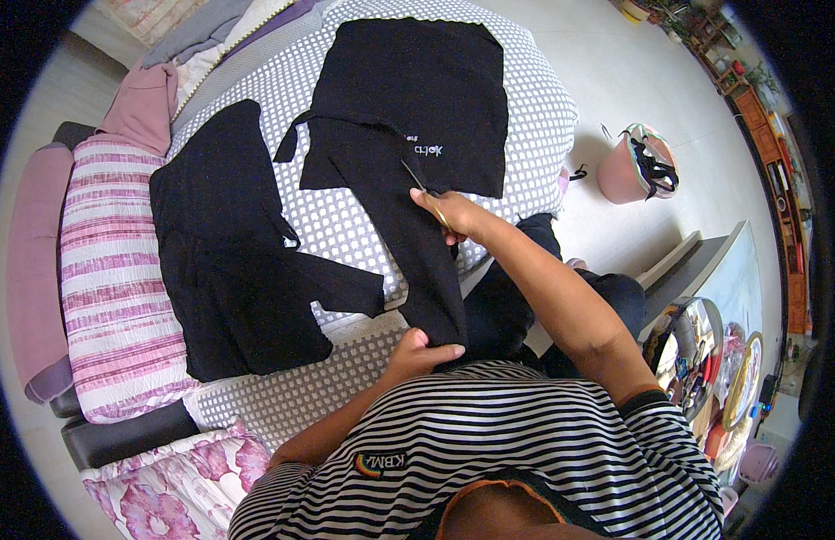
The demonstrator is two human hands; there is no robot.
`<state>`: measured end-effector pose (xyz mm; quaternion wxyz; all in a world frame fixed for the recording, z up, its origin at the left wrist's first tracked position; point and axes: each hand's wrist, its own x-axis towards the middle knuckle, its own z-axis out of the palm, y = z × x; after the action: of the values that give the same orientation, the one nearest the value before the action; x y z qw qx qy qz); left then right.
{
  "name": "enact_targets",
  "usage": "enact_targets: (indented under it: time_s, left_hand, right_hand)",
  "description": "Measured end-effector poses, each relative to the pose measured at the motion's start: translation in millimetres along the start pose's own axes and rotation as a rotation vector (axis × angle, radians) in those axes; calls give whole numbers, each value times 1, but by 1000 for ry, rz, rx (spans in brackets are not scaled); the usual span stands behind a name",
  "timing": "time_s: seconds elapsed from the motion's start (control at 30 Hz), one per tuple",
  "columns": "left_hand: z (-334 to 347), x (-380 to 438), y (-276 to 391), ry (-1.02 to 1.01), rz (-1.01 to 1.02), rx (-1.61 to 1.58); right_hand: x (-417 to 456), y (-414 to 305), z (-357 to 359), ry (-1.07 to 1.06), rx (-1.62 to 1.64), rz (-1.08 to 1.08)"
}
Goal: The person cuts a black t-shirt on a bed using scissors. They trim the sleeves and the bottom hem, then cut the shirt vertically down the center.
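My right hand (451, 214) grips scissors (413, 174) with gold-coloured handles. Their blades lie against black cloth, near the upper end of a long sleeve-like piece (417, 270). My left hand (420, 354) pinches the lower end of that piece close to my lap, thumb on top. Beyond the scissors, a broad black cloth panel (410, 74) with small white lettering is spread out flat. A narrow black strip (290, 138) sticks out from its left side. Left of my hands lies another black garment piece (221, 270), with a sleeve-like part pointing right. Whether the blades are parted is unclear.
A grey-and-white patterned cover (539, 115) lies under the cloth. Striped pink bedding (117, 283) and folded pink cloth (144, 101) are at the left. On the floor at right stands a pink bucket (623, 172) holding black scraps. A cluttered table (745, 270) is near my right elbow.
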<state>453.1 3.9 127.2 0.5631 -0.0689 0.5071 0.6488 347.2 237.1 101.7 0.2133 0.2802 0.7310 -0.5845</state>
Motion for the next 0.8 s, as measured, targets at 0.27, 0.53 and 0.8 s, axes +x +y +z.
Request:
enact_targets:
  time_s: [0.27,0.53,0.8]
  left_hand:
    - [-11,7,-15,-19,30,3]
    - [-4,-3,-1,-51,16,3]
    - [-14,2,-13,13,4,80]
  right_hand:
    - [-8,-3,2,33,18,-5]
    - [5,11,2,110,-35,-105]
    - [-9,-3,0,14,-39,-2]
